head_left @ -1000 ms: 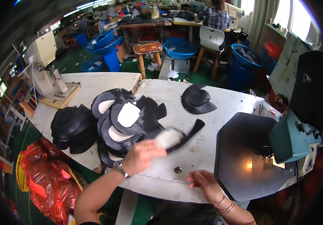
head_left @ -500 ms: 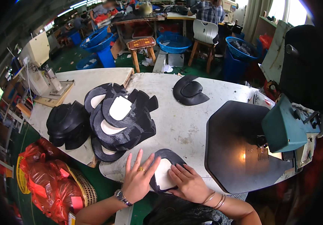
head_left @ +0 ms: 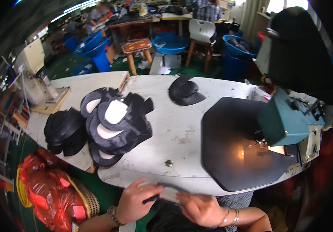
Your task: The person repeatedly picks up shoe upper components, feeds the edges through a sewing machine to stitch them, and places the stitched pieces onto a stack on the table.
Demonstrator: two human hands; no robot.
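Below the near edge of the white worktable (head_left: 182, 135), both my hands hold one black shoe-upper piece (head_left: 169, 189) with a pale lining. My left hand (head_left: 135, 199) grips its left end. On its right end my right hand (head_left: 201, 208) is closed. A stack of similar black pieces with white patches (head_left: 114, 121) lies on the table's left part. A second dark pile (head_left: 64, 129) sits further left. A small pile of black pieces (head_left: 186, 91) rests at the far edge.
A black octagonal machine bed (head_left: 236, 143) with a teal machine head (head_left: 282, 120) and lit spot fills the right. A small round metal bit (head_left: 169, 163) lies near the front edge. A red bag (head_left: 46, 189) sits in a basket at left. Stools, blue tubs and other people are behind.
My hands have drawn the black piece off the table's front edge down toward my lap. The view has shifted forward over the table.
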